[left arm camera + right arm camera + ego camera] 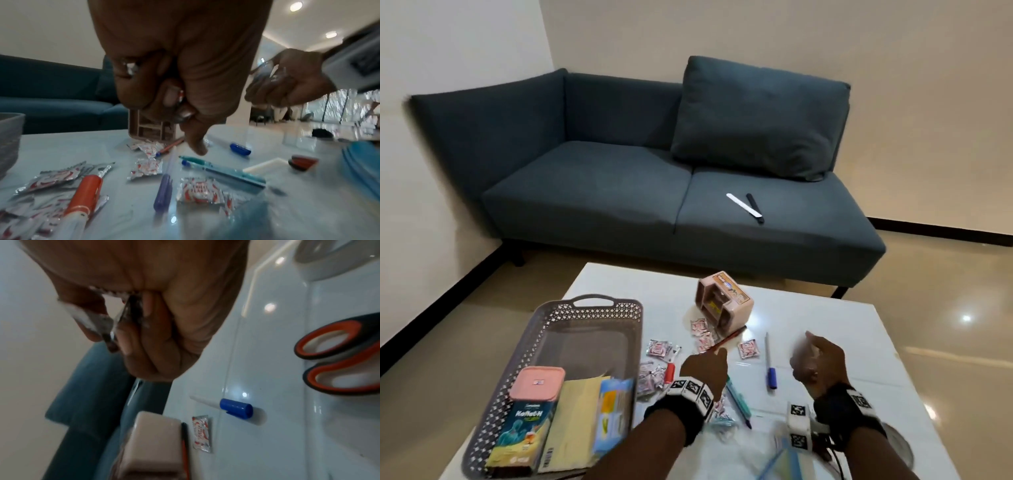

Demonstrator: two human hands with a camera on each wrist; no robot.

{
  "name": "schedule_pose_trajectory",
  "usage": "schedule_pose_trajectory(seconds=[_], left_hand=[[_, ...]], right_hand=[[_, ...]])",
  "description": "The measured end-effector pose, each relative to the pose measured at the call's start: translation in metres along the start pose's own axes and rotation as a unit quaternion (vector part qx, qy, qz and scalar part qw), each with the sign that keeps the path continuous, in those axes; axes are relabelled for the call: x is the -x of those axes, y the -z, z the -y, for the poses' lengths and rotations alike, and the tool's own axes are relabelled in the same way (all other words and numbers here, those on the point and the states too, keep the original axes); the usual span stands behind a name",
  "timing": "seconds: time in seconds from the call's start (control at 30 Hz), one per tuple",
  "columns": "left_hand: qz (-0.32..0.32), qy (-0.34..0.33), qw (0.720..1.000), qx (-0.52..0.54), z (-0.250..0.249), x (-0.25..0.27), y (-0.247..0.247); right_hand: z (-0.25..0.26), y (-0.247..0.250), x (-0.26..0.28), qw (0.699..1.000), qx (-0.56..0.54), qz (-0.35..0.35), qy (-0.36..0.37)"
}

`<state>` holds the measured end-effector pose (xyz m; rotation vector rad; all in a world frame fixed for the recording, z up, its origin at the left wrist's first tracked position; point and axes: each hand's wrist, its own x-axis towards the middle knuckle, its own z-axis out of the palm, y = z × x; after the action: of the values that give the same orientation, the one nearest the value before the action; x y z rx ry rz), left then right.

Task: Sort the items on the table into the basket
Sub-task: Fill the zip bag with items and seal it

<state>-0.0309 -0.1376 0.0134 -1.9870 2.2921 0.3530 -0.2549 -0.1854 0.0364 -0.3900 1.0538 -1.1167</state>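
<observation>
The grey lattice basket (592, 303) stands at the table's left and holds a Koflet-H box (527, 411), a yellow pad (575, 421) and a blue pack (613, 407). Red-and-silver sachets (659, 349) lie scattered on the white table (825, 318) among a red marker (670, 371), a teal pen (738, 399) and a blue-capped pen (768, 359). My left hand (709, 359) hovers over them, fingers curled round a sachet (179, 97), index finger pointing down. To the right my right hand (818, 359) is raised and grips crumpled sachets (98, 321).
A pink desk organizer (724, 303) lies tipped at the table's middle with a red pencil (726, 339) beside it. Orange-handled scissors (339, 366) and a grey roll (329, 259) lie near the right hand. A blue sofa (619, 192) stands beyond the table.
</observation>
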Motion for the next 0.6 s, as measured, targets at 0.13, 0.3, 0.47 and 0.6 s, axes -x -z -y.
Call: schedule_pose_trajectory(seconds=[0.13, 0.3, 0.47, 0.6], left_hand=[[-0.013, -0.03, 0.999, 0.006, -0.014, -0.009, -0.031], [0.009, -0.002, 1.0, -0.006, -0.013, 0.003, -0.037], [0.035, 0.089, 0.984, 0.15, -0.015, 0.004, -0.017], [-0.007, 0.14, 0.953, 0.27, 0.002, 0.003, 0.026]], right_hand=[[0.015, 0.038, 0.02, 0.994, -0.108, 0.012, 0.018], [0.02, 0.064, 0.038, 0.997, -0.079, 0.006, -0.019], [0.009, 0.049, 0.026, 0.997, 0.059, -0.04, -0.02], [-0.015, -0.005, 0.014, 0.948, 0.316, 0.013, -0.033]])
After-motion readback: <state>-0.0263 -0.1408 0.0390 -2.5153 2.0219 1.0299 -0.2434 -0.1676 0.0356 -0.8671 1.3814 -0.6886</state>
